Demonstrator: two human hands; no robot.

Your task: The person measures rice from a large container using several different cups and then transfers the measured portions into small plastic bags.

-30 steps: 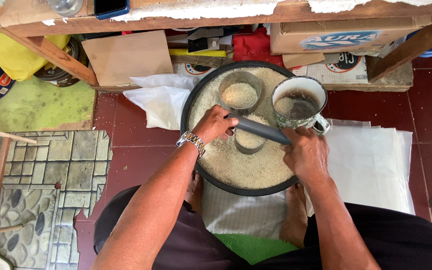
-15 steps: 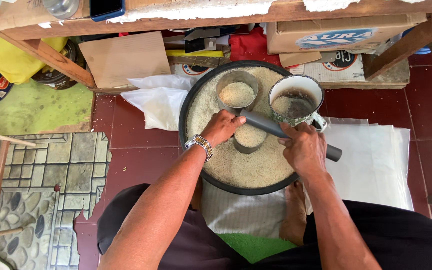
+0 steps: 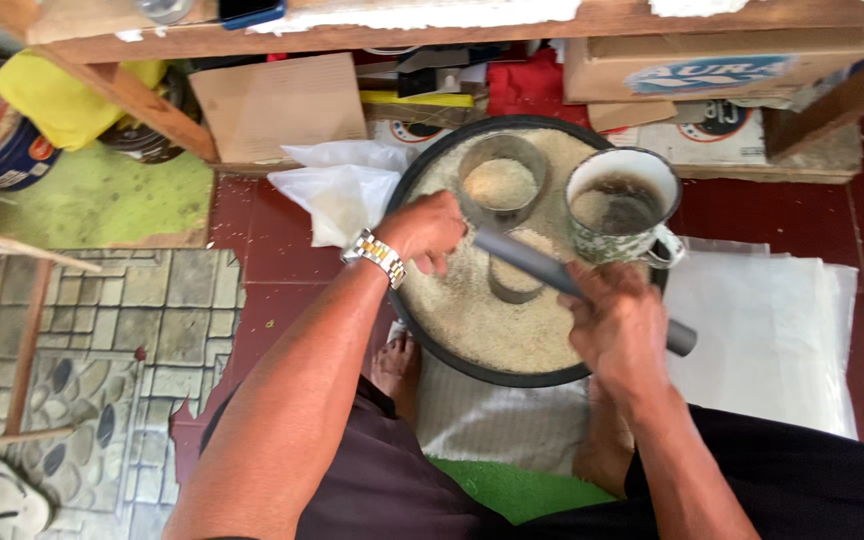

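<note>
A round black tray (image 3: 422, 330) full of pale grain rests over my legs. My right hand (image 3: 617, 325) grips a dark grey tube (image 3: 527, 262) that lies slanted across a small metal ring (image 3: 510, 285) filled with grain. My left hand (image 3: 430, 230), with a metal watch on the wrist, rests on the grain just left of the tube's end. Behind it a larger metal ring (image 3: 502, 180) holds heaped grain. A patterned enamel mug (image 3: 620, 205) with grain inside stands at the tray's far right.
A stack of clear plastic sheets (image 3: 772, 330) lies on the red floor to the right, and plastic bags (image 3: 337, 195) to the left. Cardboard boxes (image 3: 277, 105) sit under a wooden bench (image 3: 432, 25) ahead. A woven sack (image 3: 497, 415) covers my feet.
The tube has slid down to the right across the small ring, with my right hand moving along it. My left hand has shifted slightly left on the grain.
</note>
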